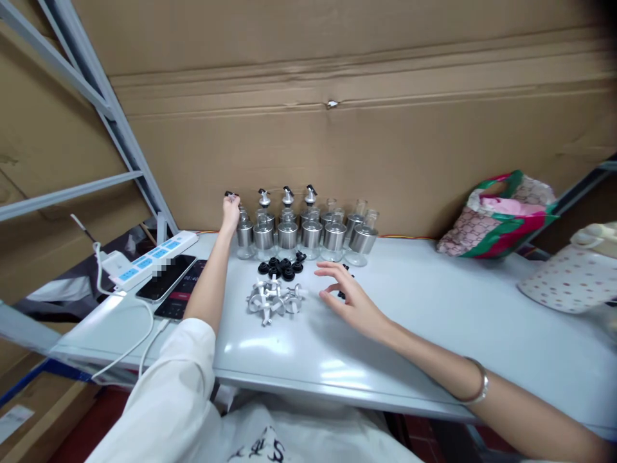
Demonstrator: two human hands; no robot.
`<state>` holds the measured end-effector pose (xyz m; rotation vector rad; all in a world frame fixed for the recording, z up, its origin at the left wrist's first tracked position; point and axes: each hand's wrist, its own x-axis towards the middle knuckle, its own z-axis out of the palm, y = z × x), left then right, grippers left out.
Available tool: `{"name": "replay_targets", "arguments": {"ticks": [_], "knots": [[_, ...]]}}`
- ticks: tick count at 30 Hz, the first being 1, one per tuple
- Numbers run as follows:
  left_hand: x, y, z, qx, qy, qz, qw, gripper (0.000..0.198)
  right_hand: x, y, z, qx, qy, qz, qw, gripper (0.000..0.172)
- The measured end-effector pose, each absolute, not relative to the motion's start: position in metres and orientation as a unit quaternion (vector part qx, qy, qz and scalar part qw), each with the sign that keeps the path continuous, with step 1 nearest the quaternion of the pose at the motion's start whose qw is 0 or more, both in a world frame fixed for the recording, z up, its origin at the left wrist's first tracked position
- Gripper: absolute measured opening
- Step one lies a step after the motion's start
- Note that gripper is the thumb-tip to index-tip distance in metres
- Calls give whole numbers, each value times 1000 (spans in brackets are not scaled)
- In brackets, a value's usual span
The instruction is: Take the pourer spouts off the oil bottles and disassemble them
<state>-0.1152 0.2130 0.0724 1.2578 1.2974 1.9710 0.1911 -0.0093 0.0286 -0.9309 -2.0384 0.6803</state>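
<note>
A row of small glass-and-steel dispenser bottles stands at the back of the grey table, several with pour spouts fitted. My left hand is closed around the spout top of the leftmost bottle. My right hand hovers open over the table, fingers spread, right above a few small black caps. Between my arms lie a pile of silver-white spouts and a cluster of black rubber rings.
A white power strip and two phones lie at the table's left, with cables hanging off the edge. A colourful bag and a spotted white object sit at the right. Cardboard backs the table; a metal shelf frame stands left.
</note>
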Motion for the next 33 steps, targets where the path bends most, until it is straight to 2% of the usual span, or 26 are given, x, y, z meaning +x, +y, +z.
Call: {"name": "replay_targets", "arguments": {"ticks": [6,9,12,18,22,33], "knots": [[-118,194,90,433,460,768,109,10,193,-13,31,-363,-801,260,399,23],[-127,173,115,483,438,757,-35,22,193,-15,31,-342,-817,219,410,22],[-135,147,144,527,422,732,-89,31,192,-17,32,-325,-831,197,406,22],[-138,115,167,564,406,718,-44,39,191,-19,33,-322,-832,209,400,22],[-135,127,150,607,434,664,51,39,192,-19,34,-327,-831,213,397,21],[-122,155,104,591,469,630,181,26,192,-18,31,-322,-836,208,393,22]]}}
